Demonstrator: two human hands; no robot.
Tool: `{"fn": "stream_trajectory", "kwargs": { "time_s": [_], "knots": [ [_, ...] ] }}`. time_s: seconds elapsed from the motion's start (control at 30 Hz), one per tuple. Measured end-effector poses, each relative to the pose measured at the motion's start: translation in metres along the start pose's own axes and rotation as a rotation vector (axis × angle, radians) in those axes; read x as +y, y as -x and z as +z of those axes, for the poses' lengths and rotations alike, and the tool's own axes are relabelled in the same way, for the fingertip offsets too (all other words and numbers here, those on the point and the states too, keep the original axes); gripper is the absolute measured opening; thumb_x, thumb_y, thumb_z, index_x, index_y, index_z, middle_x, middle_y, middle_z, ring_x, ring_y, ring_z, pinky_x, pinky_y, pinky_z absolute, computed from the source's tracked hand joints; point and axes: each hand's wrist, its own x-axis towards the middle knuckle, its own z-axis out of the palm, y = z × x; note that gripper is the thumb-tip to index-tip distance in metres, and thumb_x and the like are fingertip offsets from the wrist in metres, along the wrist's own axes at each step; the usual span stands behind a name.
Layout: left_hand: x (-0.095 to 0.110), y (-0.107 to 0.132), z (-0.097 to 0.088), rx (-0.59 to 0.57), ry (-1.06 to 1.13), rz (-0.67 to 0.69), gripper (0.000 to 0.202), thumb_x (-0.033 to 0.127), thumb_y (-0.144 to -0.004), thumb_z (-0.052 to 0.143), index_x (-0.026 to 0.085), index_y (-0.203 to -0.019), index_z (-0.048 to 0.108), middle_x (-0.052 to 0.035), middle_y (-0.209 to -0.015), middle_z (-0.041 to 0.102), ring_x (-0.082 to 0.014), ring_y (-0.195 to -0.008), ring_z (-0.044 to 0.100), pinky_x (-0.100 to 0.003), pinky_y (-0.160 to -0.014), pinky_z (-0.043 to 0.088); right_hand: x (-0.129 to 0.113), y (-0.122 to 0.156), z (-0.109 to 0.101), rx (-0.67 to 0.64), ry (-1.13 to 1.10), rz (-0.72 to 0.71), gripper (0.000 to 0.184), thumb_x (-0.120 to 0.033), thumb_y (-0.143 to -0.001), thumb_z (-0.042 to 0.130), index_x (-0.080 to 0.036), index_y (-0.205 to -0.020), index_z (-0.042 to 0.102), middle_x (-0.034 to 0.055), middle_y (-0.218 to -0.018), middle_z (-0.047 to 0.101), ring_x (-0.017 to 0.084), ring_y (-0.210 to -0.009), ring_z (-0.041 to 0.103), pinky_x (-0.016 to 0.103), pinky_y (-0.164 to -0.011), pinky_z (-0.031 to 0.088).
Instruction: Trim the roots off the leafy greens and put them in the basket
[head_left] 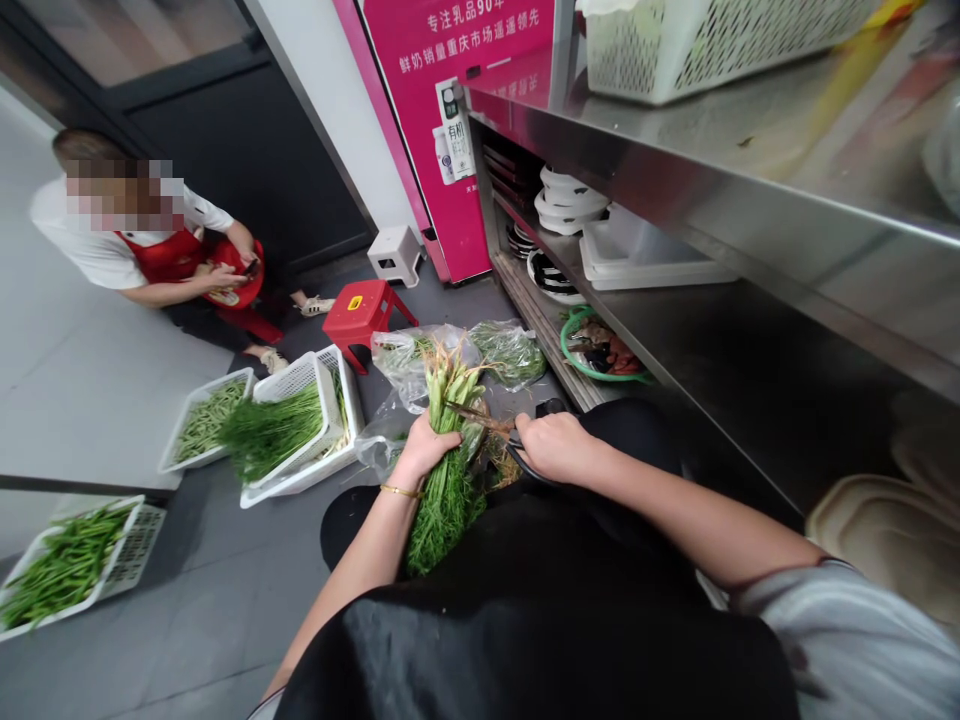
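Left hand [431, 450] grasps a bunch of feathery greens [454, 475] around the stems, thumb across the near side; right hand [556, 446] is clenched on the handles of the scissors [491, 423]. Key relation: the bunch sits out in front of the wearer's lap [525, 590], right by the left hand and left of the right one; its long axis runs roughly away from the body, roots at the far end, leaves toward the lap. The scissors come in from the right, nearly crosswise to that axis, tips overlapping the pale stems between roots and left fist; actual contact can't be told. Left hand is nearer the bunch, right hand reaches it only via the blades. Counts: one held bunch, one pair of scissors, at least two clear bags [511, 352] of greens on the floor [210, 580] beyond the hands, possibly a third, plastic too tangled to tell. Four white baskets [141, 545] on the floor at left, two of them nested; one red stool [358, 310], one white stool [394, 255]. One green-rimmed basket [566, 345] on the low shelf, one perforated basket [630, 60] on the steel table [645, 185]. One co-worker [161, 265] with one red basin [259, 288].
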Motion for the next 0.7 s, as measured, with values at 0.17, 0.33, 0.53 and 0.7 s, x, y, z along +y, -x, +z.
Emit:
{"fn": "stream_trajectory", "kwargs": {
  "time_s": [0.17,0.33,0.53,0.7],
  "knots": [
    [0.002,0.0,0.001,-0.116,0.144,-0.08,0.029,0.02,-0.048,0.068,0.013,-0.074,0.057,0.0041,-0.062,0.056,-0.0125,-0.059,0.05,-0.025,-0.058,0.041,0.002,-0.003,-0.002,0.023,0.043,-0.023,0.043,-0.043,-0.09,0.037,-0.005,-0.102,0.053,0.0184,-0.078,0.068,0.031,-0.075,0.068,0.037,-0.061,0.049],
    [0.004,0.001,0.005,-0.105,0.146,-0.073,0.03,0.014,-0.045,0.069,0.013,-0.074,0.06,0.0043,-0.063,0.06,-0.0134,-0.061,0.053,-0.025,-0.061,0.043,-0.001,-0.008,0.003,0.038,0.07,-0.003,0.028,-0.024,-0.091,0.032,-0.005,-0.098,0.053,0.0205,-0.078,0.067,0.03,-0.074,0.068,0.035,-0.059,0.047],
    [-0.001,0.002,0.006,-0.195,0.382,-0.219,0.03,0.014,-0.046,0.072,0.011,-0.074,0.063,0.001,-0.059,0.064,-0.0153,-0.054,0.058,-0.028,-0.058,0.047,0.002,-0.013,0.004,0.05,0.057,-0.034,0.032,-0.033,-0.09,0.038,-0.007,-0.098,0.054,0.0167,-0.075,0.068,0.03,-0.075,0.068,0.035,-0.061,0.048],
    [0.0,0.007,0.005,-0.328,0.533,-0.29,0.029,0.013,-0.047,0.074,0.01,-0.074,0.065,-0.0023,-0.054,0.065,-0.0153,-0.047,0.058,-0.029,-0.053,0.049,0.006,-0.011,0.007,0.052,0.046,-0.038,0.038,-0.042,-0.09,0.039,-0.008,-0.099,0.054,0.0155,-0.077,0.069,0.029,-0.076,0.068,0.035,-0.063,0.048]
  ]
}}
